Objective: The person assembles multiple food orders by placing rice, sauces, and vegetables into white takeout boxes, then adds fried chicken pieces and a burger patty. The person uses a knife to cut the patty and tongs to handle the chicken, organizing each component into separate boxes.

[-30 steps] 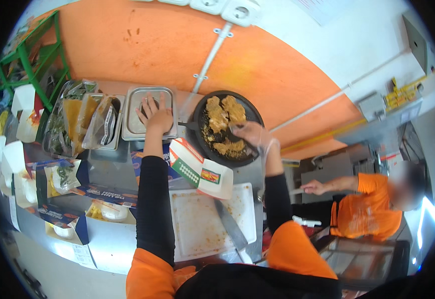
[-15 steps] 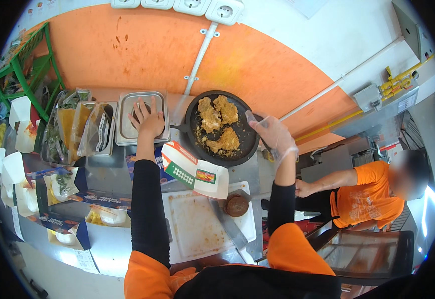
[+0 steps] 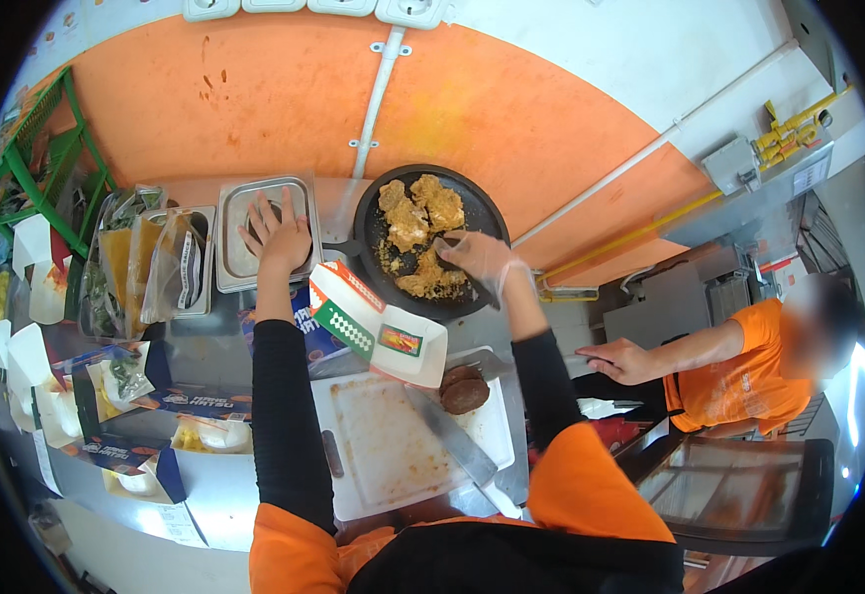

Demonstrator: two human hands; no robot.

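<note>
My left hand point(image 3: 279, 235) lies on a rectangular steel container point(image 3: 302, 190), fingers spread, holding nothing that I can see. My right hand point(image 3: 479, 259), in a clear plastic glove, reaches over a round black pan point(image 3: 482, 198). Its bent fingers look slightly apart beside pieces of breaded fried chicken point(image 3: 428, 279); whether they touch is unclear. Loose crumbs lie around the chicken. Just below the pan is an open paper food box point(image 3: 407, 342) in white, red and green. A knife point(image 3: 452, 441) and round brown patties point(image 3: 465, 389) rest on a white cutting board point(image 3: 378, 445).
Several filled food boxes point(image 3: 200, 399) stand at the left, near bags of greens and sauces point(image 3: 135, 267) and a green rack point(image 3: 41, 153). A co-worker in orange point(image 3: 734, 361) is at the right, one hand point(image 3: 618, 360) extended close to my right arm.
My right hand has moved left and inward over the pan, toward the chicken. My left hand stays on the steel container. The view has shifted slightly, and the co-worker's hand has opened out.
</note>
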